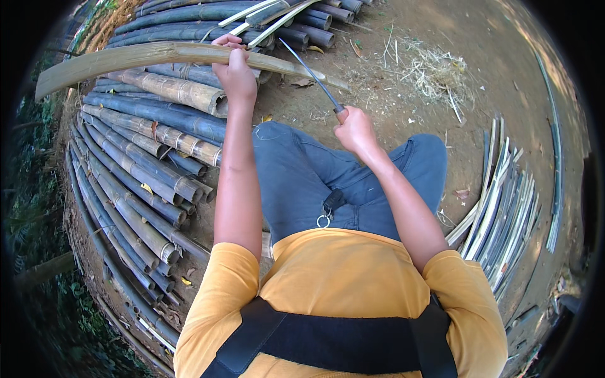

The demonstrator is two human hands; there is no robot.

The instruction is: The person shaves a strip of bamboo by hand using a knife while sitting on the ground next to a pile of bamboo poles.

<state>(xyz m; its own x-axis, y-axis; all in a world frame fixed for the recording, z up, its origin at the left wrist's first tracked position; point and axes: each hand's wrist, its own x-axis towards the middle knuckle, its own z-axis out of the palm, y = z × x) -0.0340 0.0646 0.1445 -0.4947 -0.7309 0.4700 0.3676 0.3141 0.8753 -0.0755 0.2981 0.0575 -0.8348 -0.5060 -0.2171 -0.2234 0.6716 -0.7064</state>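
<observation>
Outdoors on bare earth, a seated person in a yellow shirt and blue jeans works with split bamboo. Their left hand point(234, 70) is wrapped tightly around a long, pale bamboo strip point(145, 58), holding it roughly level above a stack of dark bamboo poles point(135, 157) on the left. Their right hand point(355, 129) is closed around the handle of a long knife point(313, 74), whose blade angles up toward the strip. Thin bamboo slats point(504, 201) lie piled on the right, with dry straw point(435, 72) beyond.
</observation>
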